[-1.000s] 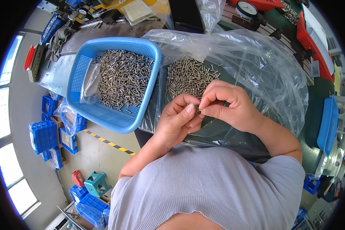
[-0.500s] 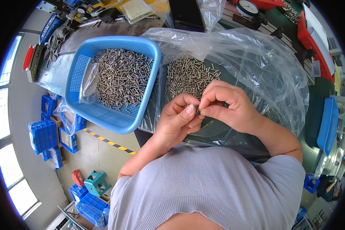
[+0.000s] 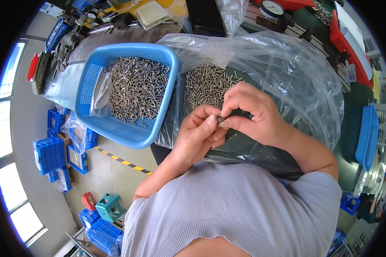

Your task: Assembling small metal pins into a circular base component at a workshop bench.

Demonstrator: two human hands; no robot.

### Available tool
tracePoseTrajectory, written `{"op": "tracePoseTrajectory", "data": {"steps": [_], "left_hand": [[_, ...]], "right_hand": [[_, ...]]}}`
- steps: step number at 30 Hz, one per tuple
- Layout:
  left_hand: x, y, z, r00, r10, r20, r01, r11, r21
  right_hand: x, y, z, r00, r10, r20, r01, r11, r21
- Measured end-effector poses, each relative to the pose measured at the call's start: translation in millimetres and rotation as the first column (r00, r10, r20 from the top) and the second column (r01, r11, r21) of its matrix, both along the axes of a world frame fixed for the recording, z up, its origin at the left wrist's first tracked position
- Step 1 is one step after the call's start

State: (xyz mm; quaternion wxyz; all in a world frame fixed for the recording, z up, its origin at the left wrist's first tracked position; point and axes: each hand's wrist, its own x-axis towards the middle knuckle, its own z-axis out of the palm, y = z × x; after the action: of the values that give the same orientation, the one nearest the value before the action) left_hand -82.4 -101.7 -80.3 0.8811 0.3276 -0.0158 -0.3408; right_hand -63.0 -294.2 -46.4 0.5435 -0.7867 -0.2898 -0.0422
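Both hands meet in front of the pile of small metal pins (image 3: 208, 85), which lies on clear plastic sheeting. Thumb and fingertips of my left hand (image 3: 198, 133) are closed on a small metal pin (image 3: 220, 119), mostly hidden by the fingers. From the right, my right hand (image 3: 255, 113) pinches at the same pin with thumb and forefinger. Its exact shape is too small to make out. To the left stands a blue perforated plastic basket (image 3: 135, 139), holding many similar metal pins (image 3: 139, 88) and a clear plastic bag (image 3: 101, 96).
Clear plastic sheeting (image 3: 296, 81) covers much of the dark green table. Beyond the pile lies a dark flat object (image 3: 205, 17). A dial gauge (image 3: 272, 8) and a red basket (image 3: 349, 47) stand at the far right, a blue tray (image 3: 366, 137) at the right edge.
The right thumb and forefinger have parted slightly around the pin and shifted a little left. The left hand stays nearly in place. The whole view has shifted slightly.
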Motion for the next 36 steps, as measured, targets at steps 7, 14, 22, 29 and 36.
{"op": "tracePoseTrajectory", "data": {"steps": [7, 14, 22, 29, 36], "left_hand": [[3.6, 4.2, -3.3, 0.993, 0.086, -0.075, -0.096, 0.985, -0.141], [5.4, 4.5, -8.0, 0.992, 0.084, -0.092, -0.103, 0.97, -0.222], [5.3, 4.4, -4.1, 0.998, 0.038, -0.042, -0.046, 0.981, -0.191], [4.2, 5.6, -3.7, 0.999, 0.023, -0.041, -0.028, 0.991, -0.13], [3.6, 4.6, -0.6, 0.999, -0.007, -0.047, 0.004, 0.998, -0.07]], "right_hand": [[9.5, -7.6, -5.3, 0.997, -0.077, 0.026, 0.079, 0.993, -0.087], [4.8, 1.5, -19.6, 0.969, -0.001, 0.248, 0.103, 0.912, -0.397], [-0.2, 2.7, -20.8, 0.936, 0.0, 0.353, 0.201, 0.823, -0.532], [1.5, -3.5, 15.7, 0.935, -0.109, -0.336, 0.066, 0.988, -0.139], [1.1, 0.3, 0.5, 0.939, 0.103, -0.328, -0.05, 0.985, 0.165]]}}
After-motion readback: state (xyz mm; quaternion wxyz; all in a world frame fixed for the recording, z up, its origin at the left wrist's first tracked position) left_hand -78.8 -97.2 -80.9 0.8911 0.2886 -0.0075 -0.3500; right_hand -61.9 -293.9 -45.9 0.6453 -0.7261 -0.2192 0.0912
